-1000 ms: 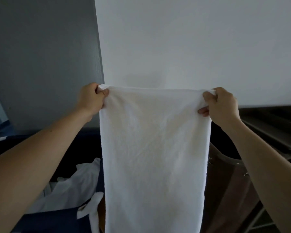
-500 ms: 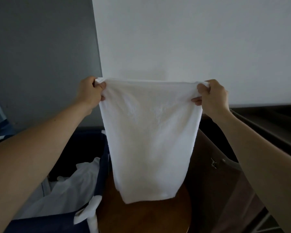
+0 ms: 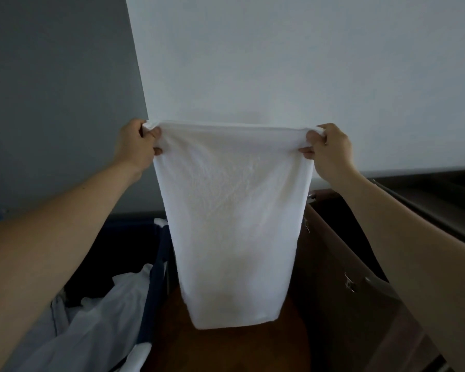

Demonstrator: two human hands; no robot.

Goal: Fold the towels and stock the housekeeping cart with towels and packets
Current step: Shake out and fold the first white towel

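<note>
Head view, towel: the white towel point(image 3: 231, 224) hangs in the air before the wall point(image 3: 279, 63), above a brown wooden surface point(image 3: 226, 353), perhaps a stool.
Grip, left: left hand point(image 3: 134, 146), fingers pinching the top left corner.
Grip, right: right hand point(image 3: 330, 149), fingers pinching the top right corner.
Handling: likely light, soft and limp; it sags unless stretched.
Where to hold: both top corners.

White wall point(image 3: 279, 63) ctr/right, grey wall point(image 3: 57, 89) left, brown wood surface point(image 3: 226, 350) btm ctr
</note>
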